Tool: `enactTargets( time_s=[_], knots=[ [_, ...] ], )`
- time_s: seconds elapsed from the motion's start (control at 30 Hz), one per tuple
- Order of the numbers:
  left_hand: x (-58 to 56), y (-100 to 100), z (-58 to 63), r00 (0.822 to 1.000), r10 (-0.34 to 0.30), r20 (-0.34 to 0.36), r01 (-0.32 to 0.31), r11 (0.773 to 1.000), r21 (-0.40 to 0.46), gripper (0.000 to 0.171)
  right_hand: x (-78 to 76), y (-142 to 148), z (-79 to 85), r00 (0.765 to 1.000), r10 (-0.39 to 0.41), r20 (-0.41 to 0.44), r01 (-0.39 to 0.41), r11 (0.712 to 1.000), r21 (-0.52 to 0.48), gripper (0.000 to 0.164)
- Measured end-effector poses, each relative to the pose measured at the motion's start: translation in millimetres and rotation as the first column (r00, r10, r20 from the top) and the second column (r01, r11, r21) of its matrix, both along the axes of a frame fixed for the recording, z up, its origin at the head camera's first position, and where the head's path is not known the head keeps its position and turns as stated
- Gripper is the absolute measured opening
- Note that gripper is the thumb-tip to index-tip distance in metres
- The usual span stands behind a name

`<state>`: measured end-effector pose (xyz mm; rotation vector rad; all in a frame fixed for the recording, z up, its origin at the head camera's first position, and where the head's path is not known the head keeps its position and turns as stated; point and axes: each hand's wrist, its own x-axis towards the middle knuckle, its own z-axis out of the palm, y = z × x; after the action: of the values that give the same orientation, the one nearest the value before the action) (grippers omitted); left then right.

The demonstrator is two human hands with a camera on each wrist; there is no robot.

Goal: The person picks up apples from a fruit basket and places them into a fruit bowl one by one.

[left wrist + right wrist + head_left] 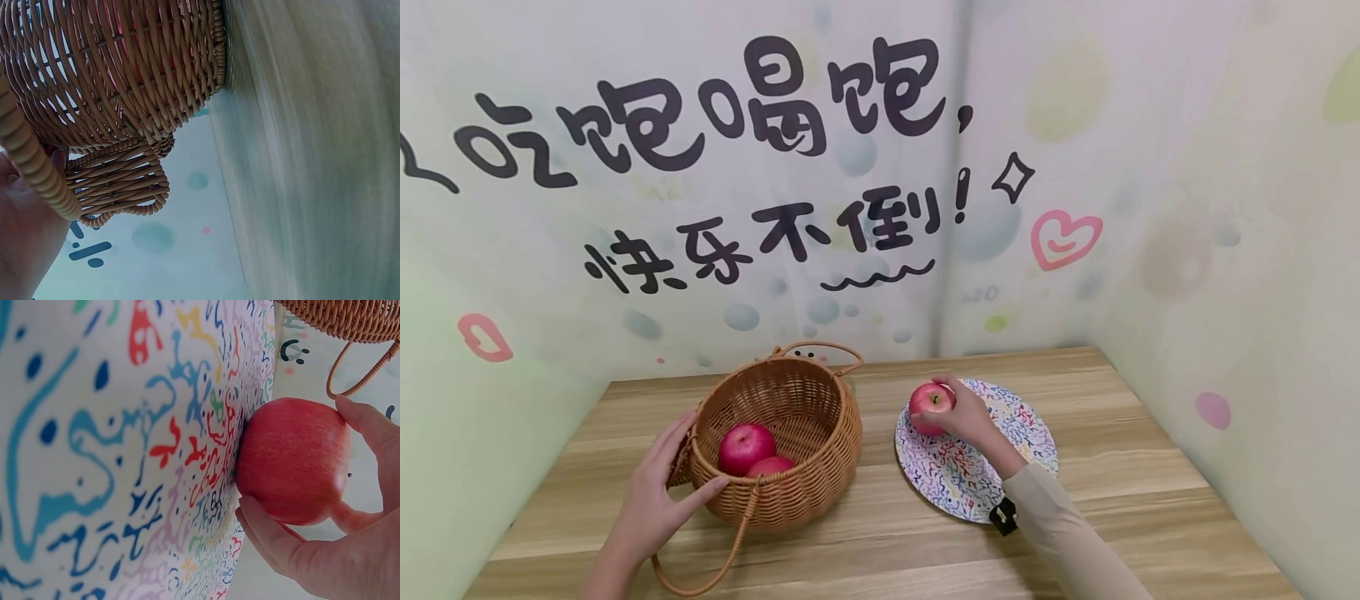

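Note:
My left hand (658, 492) rests against the left side of a round wicker basket (820, 483), fingers stretched along the outside and thumb on the near rim. Two red apples lie in the basket: one apple (747, 448) shows well, the other apple (772, 467) is partly behind the rim. In the right wrist view another red apple (294, 459) touches a round flat plate (125, 506) covered in coloured squiggles. My right hand (967, 414) holds this apple between thumb and fingers, over the plate's left part. In the left wrist view, the basket's handle partly hides my left hand.
The basket's near handle (730, 554) hangs down over the wooden table (865, 554), while its far handle (827, 344) stands out behind. A small woven flap (119, 178) juts from the basket's side. Behind the table rises a printed wall (880, 317) with black lettering.

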<state>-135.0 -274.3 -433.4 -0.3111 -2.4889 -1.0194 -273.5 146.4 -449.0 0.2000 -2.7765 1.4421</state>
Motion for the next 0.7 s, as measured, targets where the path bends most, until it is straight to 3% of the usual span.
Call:
enactTargets(
  time_s=[0.7],
  knots=[
    [-0.3, 0, -0.7, 1.0, 0.005, -0.011, -0.005, 1.0, -0.003, 0.096, 0.6, 2, 10.5, 1.0, 0.014, 0.015, -0.014, 1.0, -0.004, 0.081]
  ],
)
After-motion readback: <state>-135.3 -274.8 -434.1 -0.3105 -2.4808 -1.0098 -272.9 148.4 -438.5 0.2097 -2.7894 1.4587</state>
